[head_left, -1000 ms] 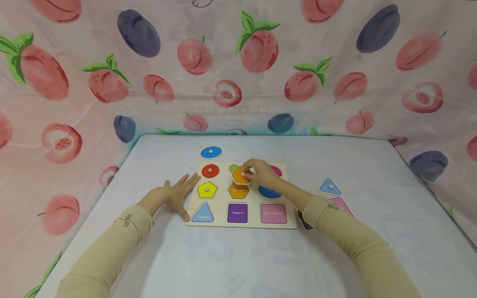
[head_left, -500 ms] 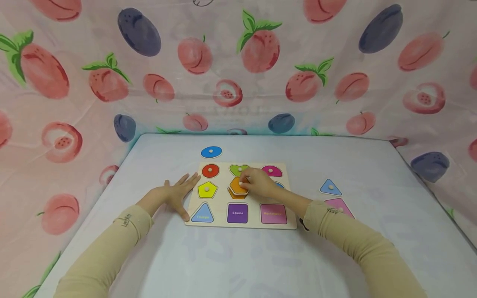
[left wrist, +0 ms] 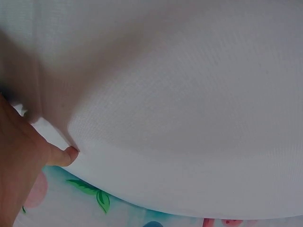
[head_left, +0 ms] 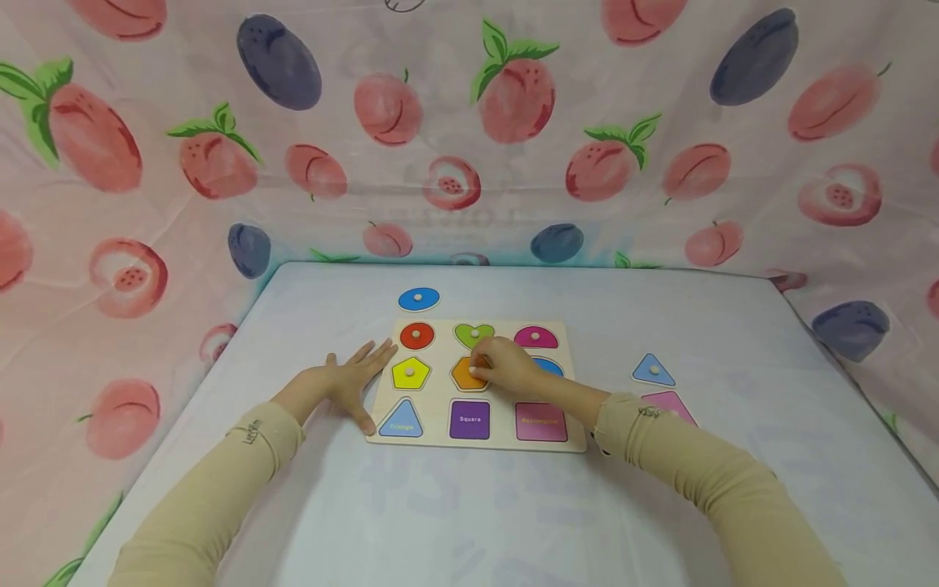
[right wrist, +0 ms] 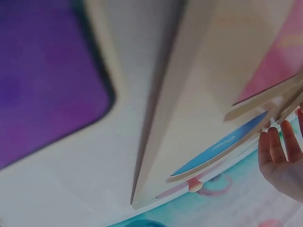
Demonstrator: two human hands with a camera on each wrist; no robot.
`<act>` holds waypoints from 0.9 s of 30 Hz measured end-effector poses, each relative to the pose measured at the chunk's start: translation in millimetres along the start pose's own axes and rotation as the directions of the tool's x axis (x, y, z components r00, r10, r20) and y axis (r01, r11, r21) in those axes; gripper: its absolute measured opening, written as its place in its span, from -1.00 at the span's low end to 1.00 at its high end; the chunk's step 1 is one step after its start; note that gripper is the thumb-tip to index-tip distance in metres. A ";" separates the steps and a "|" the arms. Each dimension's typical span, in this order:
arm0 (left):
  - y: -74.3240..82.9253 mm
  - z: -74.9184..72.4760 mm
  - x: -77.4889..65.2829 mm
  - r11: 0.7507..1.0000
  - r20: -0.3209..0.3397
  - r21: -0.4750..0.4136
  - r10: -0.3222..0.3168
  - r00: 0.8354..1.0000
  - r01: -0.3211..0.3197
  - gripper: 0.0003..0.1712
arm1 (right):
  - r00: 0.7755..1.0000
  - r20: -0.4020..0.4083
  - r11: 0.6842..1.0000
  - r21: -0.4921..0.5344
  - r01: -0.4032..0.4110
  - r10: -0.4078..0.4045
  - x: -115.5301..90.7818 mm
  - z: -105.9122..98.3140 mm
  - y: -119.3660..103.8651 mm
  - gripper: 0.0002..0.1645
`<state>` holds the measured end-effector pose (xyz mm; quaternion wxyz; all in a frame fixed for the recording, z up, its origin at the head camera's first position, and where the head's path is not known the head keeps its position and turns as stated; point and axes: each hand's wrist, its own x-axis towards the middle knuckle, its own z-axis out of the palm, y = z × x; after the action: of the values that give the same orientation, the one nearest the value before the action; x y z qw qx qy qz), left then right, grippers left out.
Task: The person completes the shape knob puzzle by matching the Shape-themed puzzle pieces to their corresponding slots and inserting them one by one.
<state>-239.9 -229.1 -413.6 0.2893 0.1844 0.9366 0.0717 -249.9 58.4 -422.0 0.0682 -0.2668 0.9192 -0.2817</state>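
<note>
My right hand (head_left: 509, 367) pinches the knob of an orange hexagon puzzle piece (head_left: 461, 375), which lies over the hexagon spot in the middle of the wooden shape board (head_left: 436, 417). Its fingers hide the piece's right side. My left hand (head_left: 350, 385) lies with spread fingers at the board's left edge, thumb by the near corner. Knobbed pieces sit on the board: a red circle (head_left: 416, 335), green heart (head_left: 473, 333), magenta half circle (head_left: 534, 338) and yellow pentagon (head_left: 420, 372). Triangle, square (head_left: 469, 432) and rectangle spots show printed words.
A blue oval piece (head_left: 427, 302) lies behind the board. To its right are a blue triangle piece (head_left: 649, 378) and a pink rectangle piece (head_left: 663, 401), partly behind the right sleeve. A purple piece (right wrist: 42, 85) shows close up in the right wrist view. Fruit-print cloth surrounds the table.
My right hand has brought the orange hexagon from over the heart towards me and down onto the hexagon spot, uncovering the heart. The left hand has stayed at the board's edge.
</note>
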 end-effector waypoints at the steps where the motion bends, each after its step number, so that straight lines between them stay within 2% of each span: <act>1: -0.2 0.1 0.1 1.000 0.000 -0.002 0.000 1.000 0.000 0.59 | 1.000 0.002 1.000 -0.002 -0.005 0.005 0.4 0.2 -0.4 -0.90; 8: -1.9 0.9 1.6 1.000 -0.003 0.007 0.008 1.000 -0.008 0.60 | 1.000 0.018 1.000 -0.008 -0.021 0.021 3.1 -0.5 -3.6 -0.91; 17: -4.3 3.2 2.2 1.000 -0.005 0.014 0.012 1.000 -0.012 0.61 | 0.998 0.061 0.996 -0.090 0.000 0.006 6.8 -1.2 -6.9 -0.90; 27: -3.0 2.5 1.3 1.000 -0.003 0.007 0.007 1.000 -0.007 0.60 | 0.995 0.085 0.983 -0.170 0.073 -0.059 11.1 -4.3 -6.9 -0.88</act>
<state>-240.4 -231.3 -417.1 0.2868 0.1887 0.9366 0.0697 -257.4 49.8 -414.4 0.0721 -0.3131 0.9272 -0.1923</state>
